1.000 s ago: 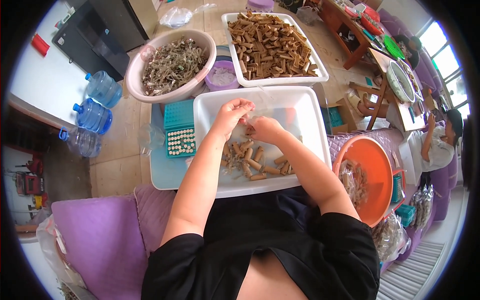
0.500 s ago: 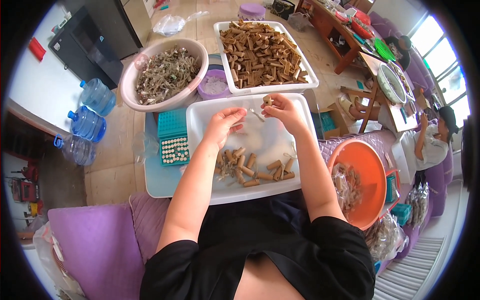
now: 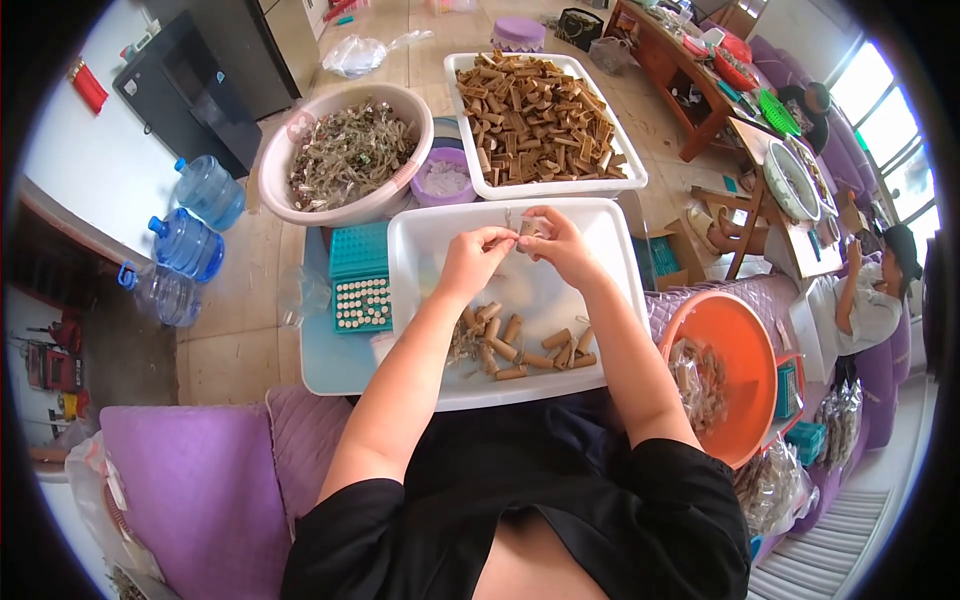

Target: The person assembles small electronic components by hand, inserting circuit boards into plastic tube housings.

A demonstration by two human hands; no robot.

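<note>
L hand point(image 3: 473, 262) has fingertips pinched against R's; can't tell if it grips anything. R hand point(image 3: 563, 250) grasps a small tan piece w/ clear film point(image 3: 533, 229), above the far part of the white tub point(image 3: 530, 396). Best: L fingertips work lightly, R holds piece steady. Vs. 0.5 s ago: L & R meet, no longer apart.

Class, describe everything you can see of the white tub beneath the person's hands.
The white tub is rectangular with rounded corners and a smooth rim, plastic by its look. It sits open side up beside a teal case. Brown tubes lie loosely in its near half, with pale tangled strips at their left. The left hand and right hand are above its far half, neither plainly touching it.
</note>
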